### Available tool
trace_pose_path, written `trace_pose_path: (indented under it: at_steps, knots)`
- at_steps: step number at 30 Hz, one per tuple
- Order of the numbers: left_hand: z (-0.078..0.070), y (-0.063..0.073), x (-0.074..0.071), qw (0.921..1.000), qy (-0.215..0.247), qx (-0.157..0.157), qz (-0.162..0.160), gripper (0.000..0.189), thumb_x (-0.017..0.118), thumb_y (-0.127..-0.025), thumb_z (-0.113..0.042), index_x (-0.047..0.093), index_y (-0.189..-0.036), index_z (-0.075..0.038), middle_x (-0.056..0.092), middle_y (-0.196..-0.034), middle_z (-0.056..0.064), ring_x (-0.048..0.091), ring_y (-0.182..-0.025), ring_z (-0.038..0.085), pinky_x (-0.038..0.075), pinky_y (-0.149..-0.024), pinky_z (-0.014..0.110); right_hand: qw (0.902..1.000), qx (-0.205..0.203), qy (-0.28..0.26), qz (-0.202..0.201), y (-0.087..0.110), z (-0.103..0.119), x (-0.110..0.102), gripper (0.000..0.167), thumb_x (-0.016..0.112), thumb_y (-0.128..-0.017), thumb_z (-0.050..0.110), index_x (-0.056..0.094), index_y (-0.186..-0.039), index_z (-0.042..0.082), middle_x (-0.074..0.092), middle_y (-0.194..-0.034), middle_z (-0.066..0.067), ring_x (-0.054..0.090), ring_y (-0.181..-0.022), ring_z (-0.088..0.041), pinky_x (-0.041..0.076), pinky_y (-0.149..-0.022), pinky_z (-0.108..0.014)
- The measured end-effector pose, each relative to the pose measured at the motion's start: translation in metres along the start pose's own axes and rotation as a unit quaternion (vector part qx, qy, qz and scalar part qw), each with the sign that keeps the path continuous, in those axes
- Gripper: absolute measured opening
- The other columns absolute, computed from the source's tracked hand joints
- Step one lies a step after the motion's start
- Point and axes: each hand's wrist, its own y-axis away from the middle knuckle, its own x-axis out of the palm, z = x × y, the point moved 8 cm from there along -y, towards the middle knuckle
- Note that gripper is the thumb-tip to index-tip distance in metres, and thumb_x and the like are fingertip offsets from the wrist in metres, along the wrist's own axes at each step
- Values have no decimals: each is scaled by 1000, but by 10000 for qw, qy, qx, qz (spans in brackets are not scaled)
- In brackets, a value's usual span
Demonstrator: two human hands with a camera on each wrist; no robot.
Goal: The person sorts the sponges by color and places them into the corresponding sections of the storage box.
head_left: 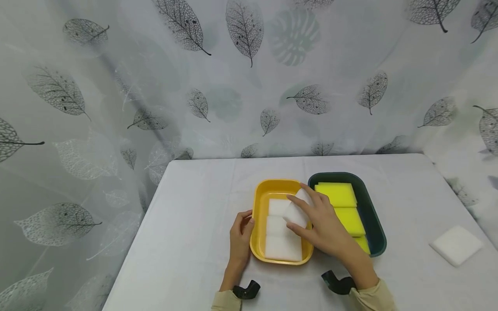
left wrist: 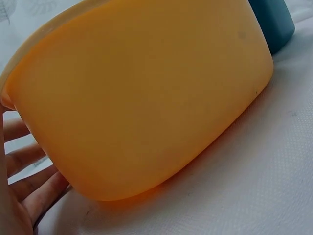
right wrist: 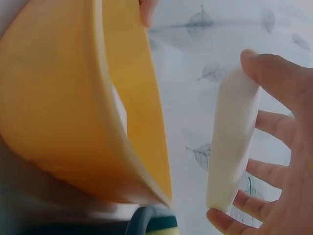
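Observation:
My right hand (head_left: pixel 328 224) pinches a white sponge (right wrist: pixel 232 142) by its edges, thumb on one end and fingertips on the other. The sponge is tilted above the right side of a yellow tray (head_left: pixel 258 242). Inside that tray lie several white sponges (head_left: pixel 283 247). My left hand (head_left: pixel 240 242) holds the tray's left side at the rim; in the left wrist view its fingers (left wrist: pixel 46 193) lie along the outer wall. Just right of the yellow tray, partly behind my right hand, stands a dark green tray (head_left: pixel 375 229) with several yellow sponges (head_left: pixel 336 194).
Farther right, one more white sponge (head_left: pixel 457 245) lies on the white-covered table (head_left: pixel 202 224). A leaf-patterned curtain (head_left: pixel 233 99) hangs behind the table and along its sides. Dark wrist bands (head_left: pixel 247 289) sit on both wrists.

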Motion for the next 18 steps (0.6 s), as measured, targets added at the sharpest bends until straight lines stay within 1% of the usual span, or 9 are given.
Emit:
trace_pose_path:
  at_steps: [3, 7, 9, 12, 15, 18]
  knots:
    - [0, -1, 2, 10000, 37, -15, 26, 24, 62, -105, -23, 67, -127, -14, 69, -131, 7, 68, -123, 26, 56, -96, 18, 9999, -120, 64, -9, -6, 4, 1, 68, 75, -92, 54, 53, -152, 31, 27, -171, -14, 35, -145, -47, 43, -108, -74]
    - [0, 0, 1, 10000, 46, -39, 69, 25, 61, -106, -25, 67, -128, -15, 69, -133, 7, 68, -123, 25, 56, -96, 18, 9998, -191, 58, 72, -11, 8, 7, 69, 76, -92, 52, 53, -152, 28, 26, -172, -16, 34, -147, -44, 43, -111, -72]
    - [0, 0, 2, 9999, 34, -51, 88, 25, 61, -106, -26, 67, -128, -16, 68, -133, 7, 68, -123, 25, 56, -96, 18, 9997, -162, -10, 201, -13, 8, 11, 71, 76, -92, 51, 51, -154, 26, 24, -172, -17, 31, -149, -43, 43, -112, -70]
    - [0, 1, 2, 9999, 36, -89, 84, 25, 62, -106, -27, 67, -128, -16, 68, -133, 6, 68, -124, 24, 56, -96, 18, 9987, -106, -98, 479, -16, 7, 19, 78, 76, -93, 49, 44, -158, 20, 22, -171, -20, 29, -151, -46, 42, -113, -70]
    - [1, 1, 2, 9999, 39, -114, 75, 25, 62, -106, -26, 67, -128, -16, 68, -133, 6, 67, -124, 24, 56, -96, 18, 9972, -94, -131, 735, -19, 7, 26, 85, 76, -93, 47, 37, -161, 13, 26, -169, -22, 28, -152, -47, 39, -116, -69]
    - [0, 1, 1, 9999, -4, -122, 66, 25, 62, -106, -27, 67, -128, -17, 68, -133, 5, 67, -125, 24, 56, -96, 18, 9960, -182, -111, 872, -21, 9, 31, 88, 77, -93, 45, 35, -161, 10, 30, -167, -23, 30, -152, -46, 39, -117, -66]
